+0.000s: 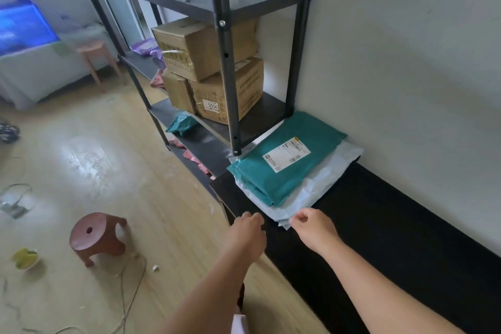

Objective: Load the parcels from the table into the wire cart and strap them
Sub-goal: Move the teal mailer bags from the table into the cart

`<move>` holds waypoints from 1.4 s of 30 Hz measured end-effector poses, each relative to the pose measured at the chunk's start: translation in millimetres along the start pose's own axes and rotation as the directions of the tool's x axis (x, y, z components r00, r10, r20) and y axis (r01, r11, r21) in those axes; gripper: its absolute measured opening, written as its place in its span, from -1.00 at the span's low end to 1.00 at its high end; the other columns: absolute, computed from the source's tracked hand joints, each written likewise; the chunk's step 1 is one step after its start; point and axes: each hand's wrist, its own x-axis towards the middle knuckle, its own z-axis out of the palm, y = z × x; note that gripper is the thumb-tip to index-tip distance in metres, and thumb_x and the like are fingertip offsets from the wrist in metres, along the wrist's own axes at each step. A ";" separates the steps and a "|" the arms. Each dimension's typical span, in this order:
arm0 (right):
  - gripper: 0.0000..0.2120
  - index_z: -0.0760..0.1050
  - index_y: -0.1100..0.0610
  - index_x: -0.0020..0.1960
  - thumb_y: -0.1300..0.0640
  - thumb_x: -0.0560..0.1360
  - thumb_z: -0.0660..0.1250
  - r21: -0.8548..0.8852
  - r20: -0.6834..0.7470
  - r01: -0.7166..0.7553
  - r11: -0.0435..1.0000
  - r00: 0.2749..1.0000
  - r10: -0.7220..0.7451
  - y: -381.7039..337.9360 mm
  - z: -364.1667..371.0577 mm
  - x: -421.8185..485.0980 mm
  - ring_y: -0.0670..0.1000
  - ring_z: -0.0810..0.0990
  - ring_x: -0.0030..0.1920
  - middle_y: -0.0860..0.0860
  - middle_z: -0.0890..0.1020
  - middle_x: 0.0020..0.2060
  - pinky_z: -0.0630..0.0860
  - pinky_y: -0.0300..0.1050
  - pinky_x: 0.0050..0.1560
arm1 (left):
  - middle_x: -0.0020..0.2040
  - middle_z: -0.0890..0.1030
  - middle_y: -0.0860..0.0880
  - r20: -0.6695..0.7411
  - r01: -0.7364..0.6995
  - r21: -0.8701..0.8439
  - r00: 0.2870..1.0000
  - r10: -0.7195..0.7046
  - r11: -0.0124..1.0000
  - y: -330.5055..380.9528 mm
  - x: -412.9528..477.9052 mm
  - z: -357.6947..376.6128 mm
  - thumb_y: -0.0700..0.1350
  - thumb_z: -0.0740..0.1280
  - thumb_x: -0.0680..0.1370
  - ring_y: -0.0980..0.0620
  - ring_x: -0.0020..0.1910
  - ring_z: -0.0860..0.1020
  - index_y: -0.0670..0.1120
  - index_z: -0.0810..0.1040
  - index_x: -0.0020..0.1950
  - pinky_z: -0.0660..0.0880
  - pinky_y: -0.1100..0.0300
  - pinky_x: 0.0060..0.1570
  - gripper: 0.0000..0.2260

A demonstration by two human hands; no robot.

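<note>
The loading looks barely begun. The teal parcel (284,160) lies flat on top of the pale parcels (322,184), and the whole stack sits on the far left end of the black table (393,230), tight against the foot of the metal shelf rack (226,62). No wire cart and no strap can be made out in this view, so every parcel seen here is judged yet to be lifted, carried and strapped.

The right hand (311,226) is at the near corner of the pale parcels with its fingers curled; whether it already pinches that corner cannot be told. The left hand (248,228) hovers just beside it over the table's near left edge, fingers curled with nothing in them.

The stack's near corner points toward the hands, which gives an easy place to take hold. Far and right, the wall (420,68) closes the table in, and the rack post stands at the stack's far left corner, so the parcels probably have to come off toward the near side. The floor to the left is open, though a pink stool (95,236) and a loose cable (130,304) lie there.
</note>
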 end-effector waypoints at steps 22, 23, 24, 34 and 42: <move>-0.95 0.54 0.06 -0.12 0.18 0.52 0.35 0.681 -0.205 -0.218 0.699 0.860 0.468 -60.9 -22.6 131.5 0.11 0.65 -0.09 0.04 0.64 -0.17 0.60 0.15 0.07 | 0.35 0.41 -0.08 0.128 -0.152 -0.073 0.979 0.161 0.986 21.7 224.7 -74.5 -0.07 0.33 0.51 -0.14 0.21 0.52 0.00 0.23 0.49 0.60 -0.07 0.03 -0.43; -0.97 0.57 0.08 -0.09 0.17 0.52 0.36 0.695 -0.210 -0.212 0.687 0.855 0.475 -61.0 -22.7 133.0 0.10 0.66 -0.08 0.05 0.66 -0.14 0.60 0.12 0.07 | 0.39 0.37 -0.09 0.138 -0.150 -0.090 0.977 0.161 0.985 23.2 227.1 -74.0 -0.05 0.33 0.51 -0.15 0.25 0.49 0.00 0.17 0.52 0.58 -0.08 0.08 -0.38; -0.94 0.60 0.12 -0.03 0.16 0.52 0.36 0.710 -0.211 -0.206 0.673 0.850 0.482 -60.7 -22.8 135.1 0.08 0.66 -0.08 0.06 0.68 -0.11 0.60 0.07 0.06 | 0.41 0.36 -0.09 0.152 -0.138 -0.103 0.977 0.153 0.985 25.1 229.0 -74.4 -0.03 0.33 0.51 -0.15 0.27 0.48 -0.01 0.14 0.54 0.57 -0.08 0.11 -0.36; -0.94 0.58 0.10 -0.02 0.14 0.56 0.34 0.818 -0.060 -0.239 0.524 0.869 0.491 -70.8 -22.4 145.9 0.02 0.52 -0.28 0.05 0.54 -0.30 0.55 -0.02 -0.16 | 0.28 0.47 -0.09 0.145 0.005 -0.333 0.988 0.046 0.943 40.1 245.8 -83.7 0.11 0.32 0.53 -0.12 0.19 0.52 -0.06 0.32 0.43 0.52 0.03 0.15 -0.48; -0.76 0.49 0.13 0.12 0.13 0.50 0.43 0.847 -0.093 -0.235 0.478 0.818 0.567 -56.1 -33.0 130.6 0.09 0.64 0.03 0.06 0.64 0.02 0.60 0.10 0.12 | 0.09 0.56 -0.05 0.131 -0.035 -0.494 0.985 0.114 0.869 62.0 243.2 -82.0 -0.06 0.19 0.64 -0.03 -0.10 0.47 -0.04 0.43 0.22 0.38 0.16 -0.09 -0.82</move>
